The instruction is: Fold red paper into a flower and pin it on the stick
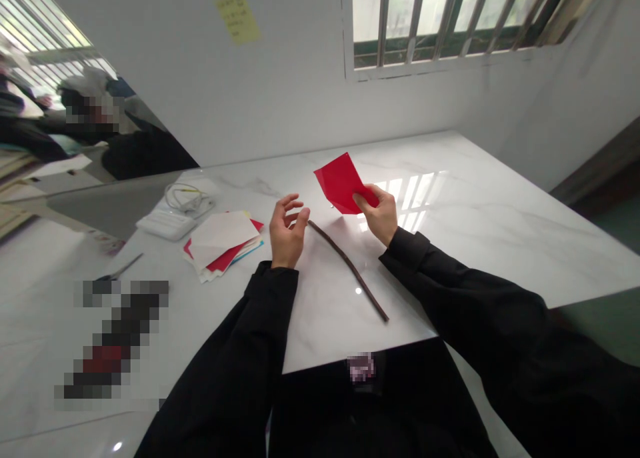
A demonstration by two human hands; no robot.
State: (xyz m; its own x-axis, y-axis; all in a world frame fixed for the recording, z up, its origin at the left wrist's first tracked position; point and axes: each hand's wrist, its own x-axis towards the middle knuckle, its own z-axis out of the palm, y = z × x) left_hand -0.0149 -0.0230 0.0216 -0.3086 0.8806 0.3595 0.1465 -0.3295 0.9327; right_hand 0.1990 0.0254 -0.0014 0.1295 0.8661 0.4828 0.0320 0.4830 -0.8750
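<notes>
A sheet of red paper [340, 185] is gripped at its lower right corner by my right hand [383, 215], thumb on top, and held above the table. My left hand [287, 235] is raised with its fingers apart and slightly curled, and nothing shows in it. A thin brown stick [350, 265] lies slanted on the white table between my arms; its upper end is close to my left thumb. To the left of that hand, a loose pile of paper sheets [223, 238] in white, red and blue rests on the table.
Behind the pile stands a white box [167, 221] with a coiled white cable [187, 198]. Scissors [117, 271] lie at the left, above a blurred-out dark area. A yellow sticky note [237, 18] is on the wall, beside a barred window [440, 21]. At far left a reflective surface shows people.
</notes>
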